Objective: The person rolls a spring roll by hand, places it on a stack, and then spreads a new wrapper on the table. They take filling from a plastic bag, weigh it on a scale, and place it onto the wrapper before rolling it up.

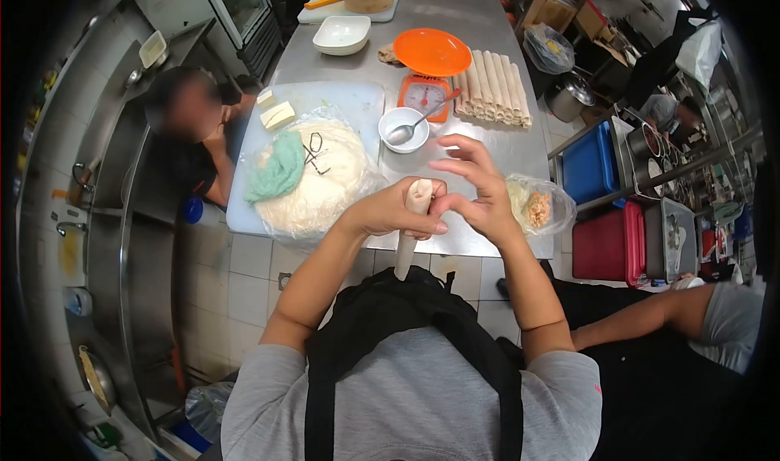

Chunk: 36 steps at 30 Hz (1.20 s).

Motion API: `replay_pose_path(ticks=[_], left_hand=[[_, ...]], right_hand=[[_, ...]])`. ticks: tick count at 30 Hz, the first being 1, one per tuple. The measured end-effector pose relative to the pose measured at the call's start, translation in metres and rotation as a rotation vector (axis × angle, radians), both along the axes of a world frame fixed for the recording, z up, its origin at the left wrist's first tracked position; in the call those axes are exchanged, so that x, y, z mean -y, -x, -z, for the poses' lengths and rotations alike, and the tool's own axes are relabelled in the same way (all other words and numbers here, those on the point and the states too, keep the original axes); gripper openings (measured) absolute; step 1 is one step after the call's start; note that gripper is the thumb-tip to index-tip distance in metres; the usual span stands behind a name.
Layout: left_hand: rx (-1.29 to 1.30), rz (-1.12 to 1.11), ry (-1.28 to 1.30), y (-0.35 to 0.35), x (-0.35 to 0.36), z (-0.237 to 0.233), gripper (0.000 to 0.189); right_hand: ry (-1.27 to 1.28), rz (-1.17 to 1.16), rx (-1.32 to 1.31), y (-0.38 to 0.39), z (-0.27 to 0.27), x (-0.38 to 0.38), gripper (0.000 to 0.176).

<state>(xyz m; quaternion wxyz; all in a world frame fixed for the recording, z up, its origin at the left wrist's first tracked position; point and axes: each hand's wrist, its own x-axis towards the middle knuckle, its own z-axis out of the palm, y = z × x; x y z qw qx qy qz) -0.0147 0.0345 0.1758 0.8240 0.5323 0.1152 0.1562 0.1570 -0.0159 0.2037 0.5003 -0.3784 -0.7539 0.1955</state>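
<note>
"First, state of the hands?"

"Left hand [390,207] closed round a pale, slender roll [418,199] just below its upper end, thumb laid across the front. Right hand [485,194] largely open, upper fingers loosely curled in the air, thumb side close to the roll's upper end — contact with the roll or only with the left hand: cannot tell."

"Position of the roll?"

"Held up before the body, by the near edge of the surface [479,151]. Coiled upper end faces the camera; lower end seen against the black apron [410,307]."

"Technique notes?"

"Judgement: grip snug enough to keep the layers from loosening, light enough not to flatten the tube — the wrapper looks thin and would probably crease under a hard thumb. Left hand should bear the weight; right fingertips best kept to small, light touches at the end."

"Any reference for evenness?"

"Stacked rolls [492,91] farther along the surface: straight, alike in width, side by side. Clear bag [561,209] of chopped filling [537,209] lies near the right hand; stray bits on the fingers could mark the wrapper."
</note>
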Motion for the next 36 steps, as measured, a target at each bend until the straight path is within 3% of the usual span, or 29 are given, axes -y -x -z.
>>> replay_pose_path(ticks=[1,5,12,16,18,21,23,24,25,26,27,28,29,30,32,33,34,36], left_hand=[[0.043,0.014,-0.003,0.001,0.000,-0.001,0.024],[0.035,0.079,0.007,0.008,-0.005,-0.004,0.025],[0.004,0.130,-0.015,0.011,-0.009,-0.004,0.025],[0.035,0.377,0.229,0.012,-0.014,0.006,0.026],[0.016,0.436,0.288,0.011,-0.017,0.006,0.026],[0.052,0.392,0.155,0.010,-0.018,-0.002,0.024],[-0.171,0.135,-0.252,0.008,-0.013,-0.018,0.019],[-0.174,0.138,-0.251,0.005,-0.008,-0.023,0.019],[-0.167,-0.110,-0.514,0.001,0.000,-0.026,0.018],[-0.151,-0.364,-0.774,-0.005,0.007,-0.027,0.018],[-0.146,-0.366,-0.775,-0.011,0.012,-0.024,0.018],[0.003,-0.430,-1.081,-0.018,0.016,-0.017,0.020],[0.161,-0.486,-1.385,-0.023,0.020,-0.008,0.022],[0.161,-0.479,-1.385,-0.026,0.024,0.000,0.022],[0.267,-0.411,-1.735,-0.029,0.032,0.020,0.025],[0.232,-0.316,-1.819,-0.022,0.033,0.036,0.043],[0.237,-0.309,-1.824,-0.010,0.035,0.038,0.043],[-0.122,-0.194,-1.754,0.015,0.039,0.038,0.066]], right_hand=[[0.046,0.091,-0.133,0.002,0.000,0.001,0.029],[-0.009,0.023,-0.129,0.003,0.016,-0.004,0.028],[-0.142,-0.109,0.132,-0.001,-0.001,-0.016,0.023],[-0.071,-0.231,0.365,0.003,-0.019,-0.013,0.018],[-0.067,-0.218,0.327,0.000,-0.024,-0.012,0.018],[-0.095,-0.197,0.281,-0.005,-0.016,-0.014,0.021],[-0.125,-0.187,0.269,-0.008,-0.007,-0.013,0.022],[-0.118,-0.025,0.172,-0.009,-0.004,-0.009,0.023],[-0.112,0.138,0.074,-0.009,0.001,-0.005,0.025],[-0.114,0.142,0.074,-0.007,0.012,-0.004,0.025],[0.213,0.306,-0.349,-0.005,0.029,-0.004,0.034],[0.545,0.462,-0.775,-0.002,0.046,-0.003,0.043],[0.782,0.380,-0.894,0.004,0.062,-0.002,0.056],[0.781,0.383,-0.900,0.010,0.060,-0.007,0.056],[1.358,-0.158,-1.423,0.017,0.053,-0.024,0.054],[1.350,-0.159,-1.429,0.013,0.070,-0.035,0.054],[1.224,-0.189,-1.436,0.008,0.099,-0.049,0.053],[1.088,-0.218,-1.437,0.003,0.105,-0.057,0.052]])
